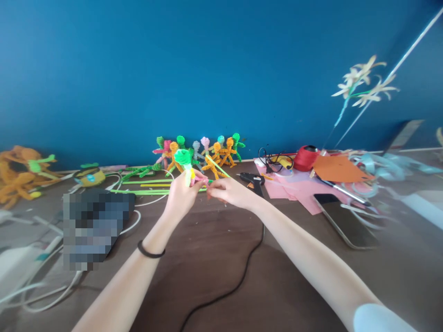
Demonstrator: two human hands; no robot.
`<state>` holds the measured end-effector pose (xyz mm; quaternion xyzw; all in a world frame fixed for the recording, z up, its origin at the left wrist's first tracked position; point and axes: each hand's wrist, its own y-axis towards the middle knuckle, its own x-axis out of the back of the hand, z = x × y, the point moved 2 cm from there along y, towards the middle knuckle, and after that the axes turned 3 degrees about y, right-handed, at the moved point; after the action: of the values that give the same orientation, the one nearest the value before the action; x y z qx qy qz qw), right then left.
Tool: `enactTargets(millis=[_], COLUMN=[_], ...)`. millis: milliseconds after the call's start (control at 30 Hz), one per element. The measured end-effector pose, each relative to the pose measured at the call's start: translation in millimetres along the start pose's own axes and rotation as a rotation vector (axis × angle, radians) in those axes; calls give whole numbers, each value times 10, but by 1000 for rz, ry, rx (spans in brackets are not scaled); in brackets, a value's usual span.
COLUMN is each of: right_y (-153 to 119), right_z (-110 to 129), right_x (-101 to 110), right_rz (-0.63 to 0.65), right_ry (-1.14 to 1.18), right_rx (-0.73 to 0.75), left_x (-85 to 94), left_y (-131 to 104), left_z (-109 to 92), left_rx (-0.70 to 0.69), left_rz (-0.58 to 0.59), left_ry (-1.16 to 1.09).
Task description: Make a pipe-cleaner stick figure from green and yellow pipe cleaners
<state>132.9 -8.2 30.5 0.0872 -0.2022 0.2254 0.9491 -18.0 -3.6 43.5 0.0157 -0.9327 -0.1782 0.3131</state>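
My left hand (185, 191) is closed on a small pipe-cleaner figure (183, 159) with a green head and yellow and pink parts below it. The head sticks up above my fingers. Just to the right, my right hand (226, 191) pinches the green end of the pink part, its fingertips close to those of the left. Both hands are raised over the middle of the brown table (214, 258). Behind them, several finished-looking pipe-cleaner figures (217, 148) in orange, green, pink and grey lean along the blue wall. My fingers partly hide the held figure.
Green pipe cleaners (148, 192) lie behind my left hand. A black glue gun (254, 179) with its cord is right of centre. Farther right are pink sheets (308, 196), a red spool (305, 159) and a phone (346, 221). A blurred-out device (100, 226) and white cables are left.
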Motion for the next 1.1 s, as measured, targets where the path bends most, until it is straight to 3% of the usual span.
enactTargets(millis=[367, 567, 767, 1100], right_y=[-17, 19, 52, 60], right_z=[-5, -64, -116, -255], right_x=[279, 306, 295, 8], right_rz=[-25, -106, -136, 19], right_ry=[-201, -36, 69, 260], right_rx=[-13, 42, 71, -15], left_x=[41, 9, -10, -52], left_y=[24, 14, 25, 25], left_z=[-95, -84, -12, 5], left_rx=[50, 103, 118, 161], left_rz=[64, 192, 297, 208], left_ry=[-56, -90, -128, -441])
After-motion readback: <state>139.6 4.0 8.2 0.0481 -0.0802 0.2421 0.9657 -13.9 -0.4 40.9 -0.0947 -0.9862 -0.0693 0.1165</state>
